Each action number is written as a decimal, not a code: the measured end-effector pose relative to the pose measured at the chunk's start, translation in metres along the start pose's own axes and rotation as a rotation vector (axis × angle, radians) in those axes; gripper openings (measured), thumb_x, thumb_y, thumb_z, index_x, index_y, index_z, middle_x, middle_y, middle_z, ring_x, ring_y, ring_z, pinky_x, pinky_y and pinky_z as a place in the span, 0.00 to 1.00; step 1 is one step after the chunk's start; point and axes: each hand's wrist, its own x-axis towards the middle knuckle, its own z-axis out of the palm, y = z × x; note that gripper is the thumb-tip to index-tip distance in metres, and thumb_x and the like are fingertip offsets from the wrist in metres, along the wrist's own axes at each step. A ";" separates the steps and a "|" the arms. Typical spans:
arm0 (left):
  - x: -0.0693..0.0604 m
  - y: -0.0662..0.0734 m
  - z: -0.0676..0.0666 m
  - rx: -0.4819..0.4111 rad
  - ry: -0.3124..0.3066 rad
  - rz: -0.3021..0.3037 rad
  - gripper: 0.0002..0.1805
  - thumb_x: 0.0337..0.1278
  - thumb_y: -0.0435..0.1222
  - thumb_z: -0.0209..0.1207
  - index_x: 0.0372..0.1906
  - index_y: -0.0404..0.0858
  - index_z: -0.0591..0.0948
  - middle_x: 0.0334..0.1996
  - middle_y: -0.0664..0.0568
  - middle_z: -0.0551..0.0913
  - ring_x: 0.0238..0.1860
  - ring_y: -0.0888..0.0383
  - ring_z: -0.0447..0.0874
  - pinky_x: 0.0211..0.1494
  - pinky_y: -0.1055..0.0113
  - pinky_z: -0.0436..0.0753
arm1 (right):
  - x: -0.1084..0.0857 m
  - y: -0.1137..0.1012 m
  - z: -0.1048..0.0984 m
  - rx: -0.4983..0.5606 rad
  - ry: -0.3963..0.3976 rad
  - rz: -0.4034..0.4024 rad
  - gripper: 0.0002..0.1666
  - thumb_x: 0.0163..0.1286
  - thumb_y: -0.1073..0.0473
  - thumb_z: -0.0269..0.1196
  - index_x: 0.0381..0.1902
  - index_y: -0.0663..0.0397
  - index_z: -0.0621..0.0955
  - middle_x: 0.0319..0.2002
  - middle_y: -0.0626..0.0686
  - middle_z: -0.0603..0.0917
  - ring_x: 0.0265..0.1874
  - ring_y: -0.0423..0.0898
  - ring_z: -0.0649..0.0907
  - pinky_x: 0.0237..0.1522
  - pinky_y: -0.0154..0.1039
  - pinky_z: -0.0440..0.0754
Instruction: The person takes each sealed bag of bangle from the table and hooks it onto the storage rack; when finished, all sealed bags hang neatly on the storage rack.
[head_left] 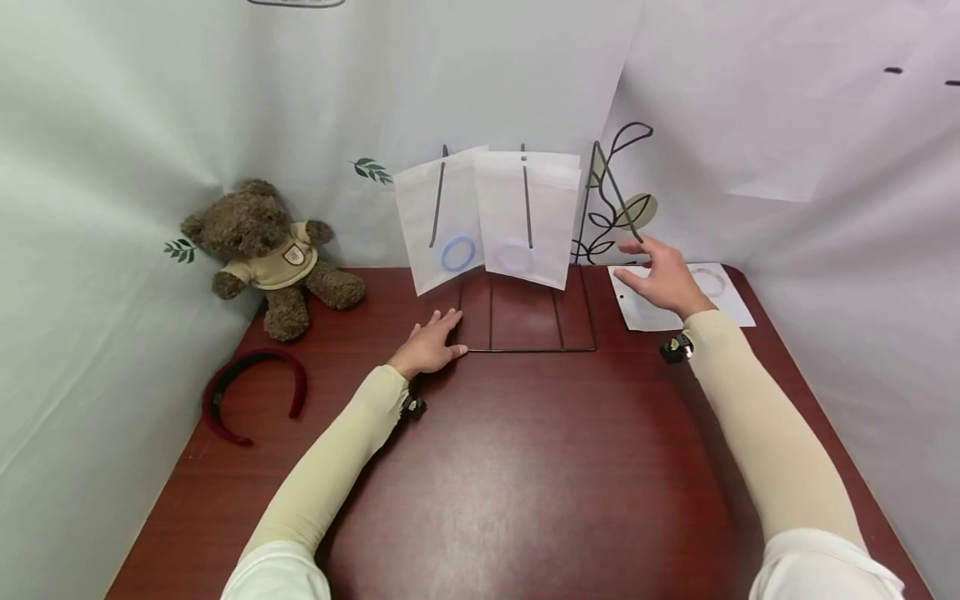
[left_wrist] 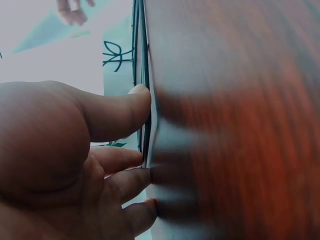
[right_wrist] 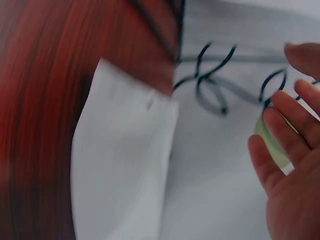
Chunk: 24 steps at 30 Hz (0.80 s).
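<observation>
A black wire display rack (head_left: 531, 351) stands at the back of the table. White pouches hang from two of its hooks: the left pouch (head_left: 418, 221) shows a blue ring shape, the middle pouch (head_left: 553, 212) a faint pale one. My left hand (head_left: 429, 344) rests at the base's front left corner, fingers spread; its thumb (left_wrist: 122, 114) touches the wire. Near the tip of the bare right hook (head_left: 618, 193) is my right hand (head_left: 667, 279), which holds nothing; its fingers (right_wrist: 287, 127) are extended. Under that hand a third white pouch (head_left: 641, 317) lies flat, partly covered.
A brown teddy bear (head_left: 281, 257) in a cream top sits at the back left. In front of it lies a dark red headband (head_left: 298, 383). White sheeting (head_left: 862, 250) surrounds the reddish wooden table (head_left: 525, 467) on the left, back and right.
</observation>
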 end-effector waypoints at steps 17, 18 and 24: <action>0.003 0.000 -0.003 0.014 -0.015 -0.009 0.42 0.79 0.45 0.58 0.87 0.41 0.53 0.87 0.44 0.48 0.88 0.42 0.35 0.86 0.36 0.38 | -0.021 0.058 -0.022 -0.316 -0.471 0.160 0.66 0.57 0.38 0.80 0.82 0.62 0.62 0.82 0.71 0.58 0.80 0.74 0.58 0.78 0.70 0.57; 0.003 -0.001 -0.002 0.018 -0.015 -0.009 0.42 0.79 0.45 0.58 0.87 0.41 0.53 0.87 0.44 0.48 0.88 0.42 0.35 0.86 0.35 0.38 | -0.022 0.060 -0.021 -0.311 -0.485 0.164 0.67 0.57 0.37 0.80 0.82 0.62 0.62 0.82 0.72 0.57 0.81 0.74 0.56 0.78 0.70 0.55; 0.005 -0.003 0.001 0.026 -0.008 -0.003 0.42 0.79 0.44 0.58 0.87 0.40 0.53 0.87 0.43 0.48 0.88 0.41 0.36 0.85 0.34 0.39 | -0.027 0.063 -0.016 -0.272 -0.516 0.176 0.71 0.53 0.38 0.82 0.84 0.60 0.60 0.83 0.71 0.52 0.82 0.73 0.53 0.79 0.70 0.53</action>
